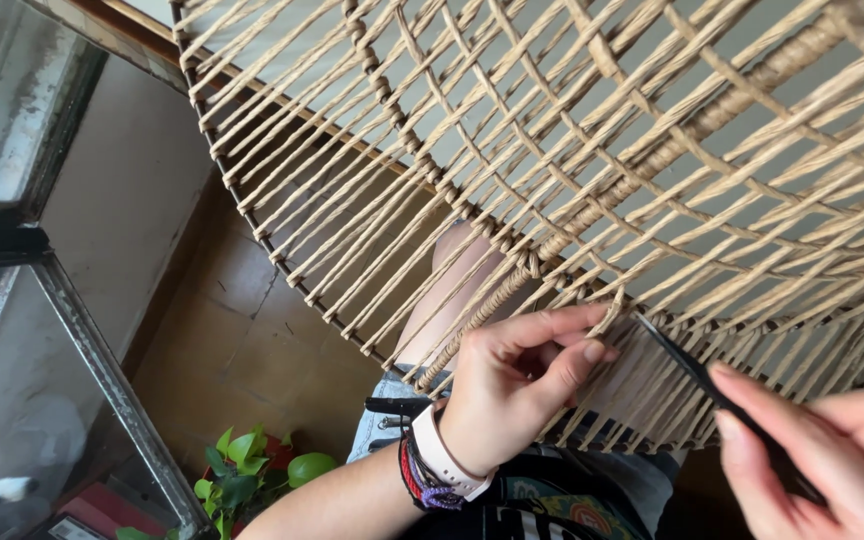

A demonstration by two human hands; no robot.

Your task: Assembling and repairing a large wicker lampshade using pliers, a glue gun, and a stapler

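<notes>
tan paper cord [552, 170] runs in taut lines across a dark round frame [252, 215], making a woven panel that fills most of my view and tilts over the lap. on my feed the left hand [512, 385] sits under the lower edge of the weave, thumb and forefinger pressed together on one cord end [610, 318], the other fingers curled in. the right hand [817, 450] comes in from the lower right corner, fingers closed around a thin black tool [697, 372] whose tip points up at the same spot, just beside the pinched cord. a thicker wrapped rib [652, 165] crosses the weave diagonally and ends near the left fingers.

on the left wrist i see a pale watch strap [442, 455] and a stack of red and purple bracelets [417, 480]. a bare knee [457, 265] shows through the strands, which screen much of it, with denim shorts [377, 435] below. further out lies a brown tiled floor [242, 340], a leafy green plant [247, 470] at the bottom, and a metal-framed glass pane [22, 400] along the left side.
</notes>
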